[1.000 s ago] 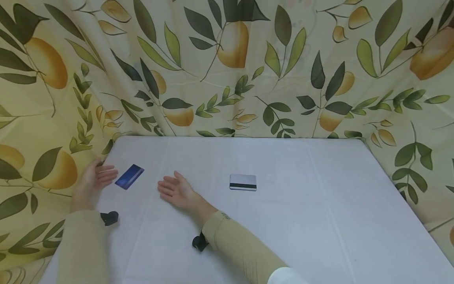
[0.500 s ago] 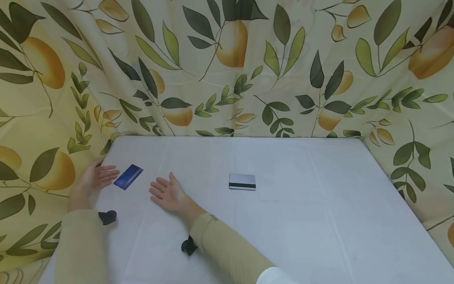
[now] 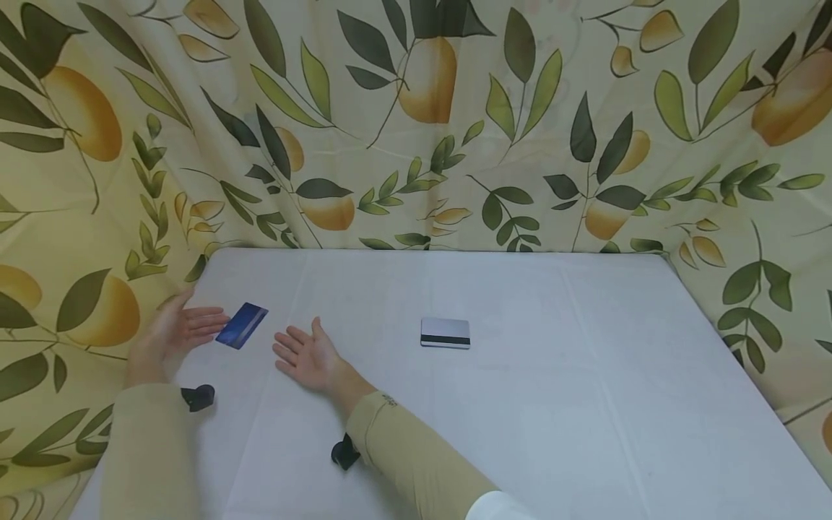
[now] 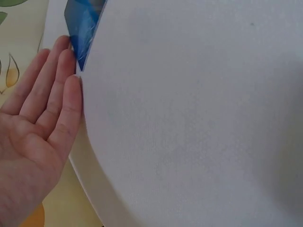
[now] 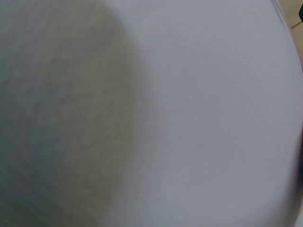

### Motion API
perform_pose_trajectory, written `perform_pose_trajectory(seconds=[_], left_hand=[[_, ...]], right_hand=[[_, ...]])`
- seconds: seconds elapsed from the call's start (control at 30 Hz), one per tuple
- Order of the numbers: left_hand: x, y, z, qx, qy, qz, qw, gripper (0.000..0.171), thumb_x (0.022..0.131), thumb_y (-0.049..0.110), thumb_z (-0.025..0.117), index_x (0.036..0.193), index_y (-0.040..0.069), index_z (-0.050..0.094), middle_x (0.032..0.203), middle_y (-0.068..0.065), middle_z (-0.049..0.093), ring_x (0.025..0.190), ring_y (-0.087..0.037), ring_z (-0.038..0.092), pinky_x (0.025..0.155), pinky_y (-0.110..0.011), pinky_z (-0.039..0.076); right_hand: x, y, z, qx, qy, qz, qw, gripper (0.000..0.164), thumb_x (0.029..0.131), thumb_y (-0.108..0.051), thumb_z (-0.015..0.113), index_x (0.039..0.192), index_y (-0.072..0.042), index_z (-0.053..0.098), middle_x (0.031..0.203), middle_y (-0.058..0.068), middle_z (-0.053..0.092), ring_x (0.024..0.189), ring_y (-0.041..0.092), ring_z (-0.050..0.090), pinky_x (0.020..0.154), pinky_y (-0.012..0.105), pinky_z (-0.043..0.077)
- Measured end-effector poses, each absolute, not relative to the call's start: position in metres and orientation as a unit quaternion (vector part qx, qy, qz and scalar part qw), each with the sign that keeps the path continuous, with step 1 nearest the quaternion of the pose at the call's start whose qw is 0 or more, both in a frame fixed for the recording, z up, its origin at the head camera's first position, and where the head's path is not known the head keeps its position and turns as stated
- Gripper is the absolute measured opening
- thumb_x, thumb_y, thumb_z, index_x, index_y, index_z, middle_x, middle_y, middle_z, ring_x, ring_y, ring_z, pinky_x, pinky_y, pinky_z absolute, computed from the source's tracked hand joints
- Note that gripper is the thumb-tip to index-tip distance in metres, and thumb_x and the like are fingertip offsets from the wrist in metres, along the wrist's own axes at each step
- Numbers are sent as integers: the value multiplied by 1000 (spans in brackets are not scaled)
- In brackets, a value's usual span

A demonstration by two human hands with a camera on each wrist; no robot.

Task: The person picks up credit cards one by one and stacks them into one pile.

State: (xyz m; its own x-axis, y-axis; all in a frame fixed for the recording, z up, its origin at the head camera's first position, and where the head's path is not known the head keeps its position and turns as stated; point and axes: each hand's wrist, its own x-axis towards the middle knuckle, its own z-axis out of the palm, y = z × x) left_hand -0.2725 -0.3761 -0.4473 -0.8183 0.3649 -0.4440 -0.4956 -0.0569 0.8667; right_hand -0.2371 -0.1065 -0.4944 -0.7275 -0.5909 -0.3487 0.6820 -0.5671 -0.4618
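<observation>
A blue card (image 3: 242, 326) with a pale stripe lies slanted on the left part of the white table. My left hand (image 3: 185, 332) is at its left end, fingers straight and palm showing, with the fingertips right at the card's edge. In the left wrist view the card (image 4: 84, 30) shows partly, its corner beside the fingertips (image 4: 66, 59). To the right of the card my right hand (image 3: 307, 355) is held with straight fingers and holds nothing. A grey card (image 3: 445, 332) with a black stripe lies farther right. The right wrist view shows neither the hand nor a card.
The white table (image 3: 552, 404) spans most of the lower view, its left edge passing under my left arm. Behind it hangs a curtain (image 3: 416, 166) printed with leaves and fruit. A black wrist camera (image 3: 198, 398) sticks out from my left sleeve.
My left hand has moved slightly right, and the blue card has shifted a little right with it. The right hand has moved left, then stayed. The grey card has not moved.
</observation>
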Motion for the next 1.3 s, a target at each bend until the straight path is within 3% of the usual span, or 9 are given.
perform_pose_trajectory(seconds=[0.13, 0.23, 0.37, 0.63, 0.8, 0.97, 1.3], left_hand=[[-278, -379, -456, -15, 570, 742, 352, 68, 94, 56, 26, 127, 2, 50, 111, -1, 64, 106, -17, 59, 93, -29, 46], [-282, -379, -461, 11, 507, 763, 401, 61, 95, 53, 23, 113, 10, 62, 117, -5, 62, 111, -19, 56, 99, -32, 41], [-283, -374, -462, 20, 461, 773, 435, 62, 96, 52, 19, 113, 9, 61, 121, -7, 59, 116, -21, 53, 103, -35, 36], [-275, -359, -452, -50, 524, 756, 390, 61, 95, 55, 28, 115, 4, 55, 115, -9, 62, 111, -23, 56, 101, -39, 39], [-277, -359, -454, -43, 512, 757, 404, 62, 94, 55, 28, 114, 4, 58, 116, -9, 62, 112, -23, 56, 101, -40, 39], [-277, -359, -457, -45, 492, 764, 415, 62, 94, 56, 27, 109, 7, 62, 116, -9, 62, 113, -23, 55, 103, -42, 35], [-272, -350, -448, -110, 511, 758, 389, 62, 91, 59, 32, 106, 6, 62, 111, -8, 63, 110, -22, 56, 104, -42, 35]], right_hand=[[-237, -105, -496, 76, 294, -881, 363, 74, 95, -55, 9, 145, 0, 13, 148, 18, 23, 136, 31, 19, 112, 44, 15], [-237, -105, -496, 74, 298, -879, 364, 75, 95, -55, 8, 145, 0, 14, 147, 18, 24, 136, 31, 20, 112, 44, 16], [-237, -105, -495, 69, 305, -876, 368, 75, 95, -56, 7, 145, 0, 13, 148, 18, 23, 137, 31, 19, 112, 44, 17], [-239, -104, -495, 57, 307, -870, 382, 75, 94, -57, 5, 146, -3, 10, 150, 17, 17, 137, 30, 17, 113, 42, 14], [-239, -103, -495, 57, 301, -871, 384, 74, 94, -56, 5, 146, -3, 9, 150, 17, 16, 137, 30, 16, 113, 42, 14], [-239, -102, -497, 61, 300, -874, 376, 74, 95, -56, 7, 145, -2, 12, 149, 18, 20, 136, 32, 20, 112, 44, 16], [-241, -100, -498, 82, 298, -880, 360, 75, 95, -57, 13, 144, 0, 19, 144, 19, 31, 132, 35, 29, 111, 45, 21]])
